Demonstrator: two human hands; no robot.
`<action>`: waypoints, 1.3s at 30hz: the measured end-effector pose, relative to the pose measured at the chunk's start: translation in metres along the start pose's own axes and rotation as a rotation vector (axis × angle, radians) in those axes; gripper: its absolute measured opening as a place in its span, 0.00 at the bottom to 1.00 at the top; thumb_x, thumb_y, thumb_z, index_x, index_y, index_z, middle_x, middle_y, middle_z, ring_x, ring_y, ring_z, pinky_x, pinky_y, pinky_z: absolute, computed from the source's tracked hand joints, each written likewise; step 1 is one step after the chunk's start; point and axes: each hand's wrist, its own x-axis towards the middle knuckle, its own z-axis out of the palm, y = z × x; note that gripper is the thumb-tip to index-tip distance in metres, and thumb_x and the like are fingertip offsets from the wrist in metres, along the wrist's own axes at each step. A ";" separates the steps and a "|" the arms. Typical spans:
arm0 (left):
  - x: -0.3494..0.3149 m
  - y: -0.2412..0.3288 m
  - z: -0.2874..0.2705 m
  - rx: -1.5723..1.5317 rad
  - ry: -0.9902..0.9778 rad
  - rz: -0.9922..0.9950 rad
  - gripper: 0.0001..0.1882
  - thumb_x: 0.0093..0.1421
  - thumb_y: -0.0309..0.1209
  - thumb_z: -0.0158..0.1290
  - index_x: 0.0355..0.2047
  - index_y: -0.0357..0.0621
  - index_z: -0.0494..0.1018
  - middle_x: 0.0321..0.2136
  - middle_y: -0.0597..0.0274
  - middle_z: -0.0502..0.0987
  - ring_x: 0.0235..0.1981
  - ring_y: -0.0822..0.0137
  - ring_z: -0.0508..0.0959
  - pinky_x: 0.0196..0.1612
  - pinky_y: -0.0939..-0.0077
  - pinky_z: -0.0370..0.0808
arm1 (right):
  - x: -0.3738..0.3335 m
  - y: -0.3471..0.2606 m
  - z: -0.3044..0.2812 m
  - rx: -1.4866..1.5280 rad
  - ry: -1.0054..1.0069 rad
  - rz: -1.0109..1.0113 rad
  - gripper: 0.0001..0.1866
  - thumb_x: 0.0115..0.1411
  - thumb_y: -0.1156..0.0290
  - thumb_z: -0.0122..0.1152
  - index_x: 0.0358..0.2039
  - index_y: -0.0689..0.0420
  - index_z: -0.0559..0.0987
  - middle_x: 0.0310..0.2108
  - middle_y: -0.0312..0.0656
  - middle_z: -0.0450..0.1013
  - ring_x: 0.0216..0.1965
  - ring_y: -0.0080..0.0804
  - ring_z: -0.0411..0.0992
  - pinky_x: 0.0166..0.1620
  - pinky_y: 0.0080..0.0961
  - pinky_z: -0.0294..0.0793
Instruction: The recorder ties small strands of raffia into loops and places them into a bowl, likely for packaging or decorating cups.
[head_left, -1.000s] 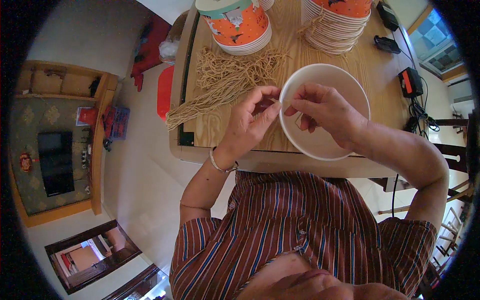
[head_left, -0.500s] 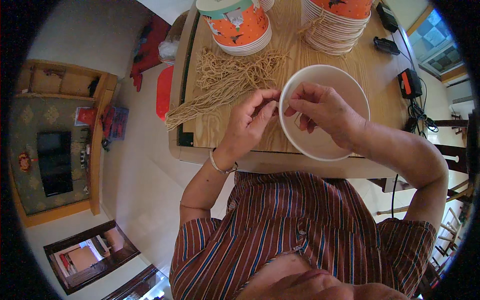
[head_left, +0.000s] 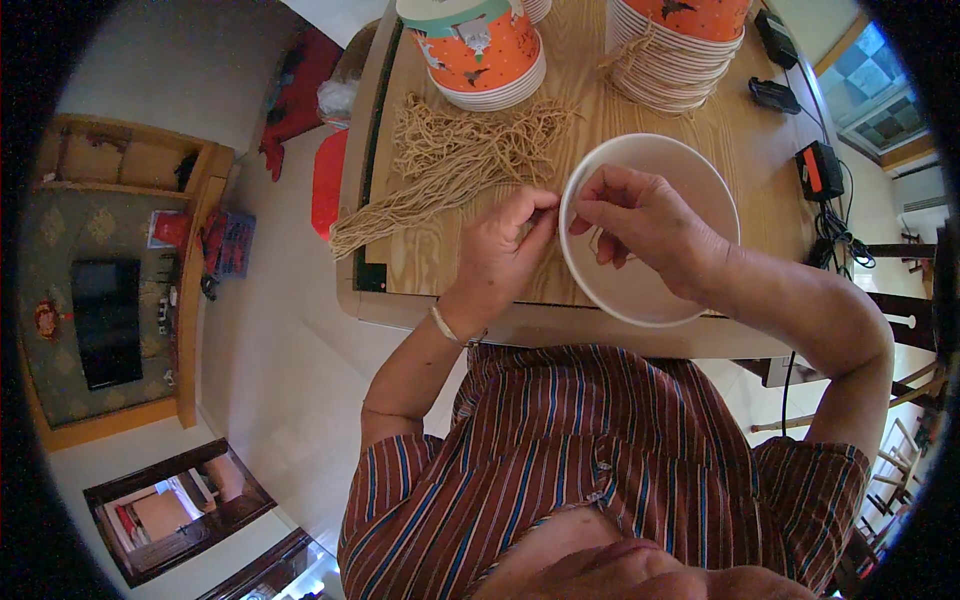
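I see white tub (head_left: pixel 660 290) | left hand (head_left: pixel 503 243) outside its left rim, right hand (head_left: pixel 650 225) inside | both pinched; anything held, I can't tell

Right hand (head_left: pixel 650 222) partly hides white tub (head_left: pixel 695 185); orange tubs (head_left: pixel 675 70) cropped.

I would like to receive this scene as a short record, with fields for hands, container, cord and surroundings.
Left hand: fingertips at the left rim of the white container; grip unclear
Right hand: over the container's opening, fingers curled near the same rim; grip unclear
Container: opening faces the camera
Cord: tan bundle on the wooden table, left of the container
Surroundings: left stack and right stack, both orange-patterned; black box at right
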 end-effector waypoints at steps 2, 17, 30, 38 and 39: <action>0.001 0.004 0.000 0.021 -0.006 0.009 0.09 0.56 0.22 0.57 0.38 0.42 0.74 0.31 0.56 0.79 0.31 0.62 0.81 0.34 0.73 0.77 | 0.000 0.001 0.000 -0.014 0.000 -0.003 0.07 0.65 0.66 0.55 0.36 0.56 0.75 0.29 0.32 0.74 0.22 0.16 0.69 0.25 0.16 0.69; -0.001 0.001 0.003 -0.263 -0.035 -0.379 0.03 0.64 0.24 0.51 0.37 0.38 0.71 0.31 0.61 0.79 0.32 0.74 0.79 0.37 0.78 0.77 | 0.003 0.002 -0.004 -0.019 -0.109 0.065 0.08 0.61 0.68 0.60 0.34 0.59 0.76 0.25 0.34 0.74 0.22 0.18 0.70 0.24 0.17 0.69; 0.011 -0.007 -0.023 -0.813 0.183 -0.421 0.05 0.66 0.26 0.45 0.37 0.39 0.71 0.38 0.52 0.79 0.37 0.68 0.80 0.44 0.71 0.77 | -0.010 -0.006 -0.014 -0.266 -0.151 -0.014 0.05 0.62 0.71 0.58 0.34 0.60 0.76 0.24 0.34 0.72 0.23 0.17 0.70 0.26 0.17 0.71; 0.031 0.019 -0.026 -0.692 0.048 -0.164 0.04 0.65 0.24 0.48 0.37 0.38 0.71 0.40 0.56 0.79 0.43 0.72 0.78 0.47 0.75 0.75 | -0.013 0.004 -0.012 -0.922 0.150 -0.812 0.13 0.58 0.71 0.56 0.43 0.59 0.73 0.28 0.45 0.74 0.28 0.44 0.75 0.31 0.32 0.76; 0.035 0.024 -0.026 -0.660 -0.021 -0.131 0.03 0.65 0.24 0.49 0.37 0.39 0.71 0.40 0.57 0.79 0.42 0.72 0.78 0.47 0.77 0.75 | -0.015 0.000 -0.012 -0.923 0.149 -0.814 0.13 0.58 0.71 0.56 0.43 0.59 0.73 0.28 0.45 0.74 0.28 0.44 0.75 0.31 0.32 0.76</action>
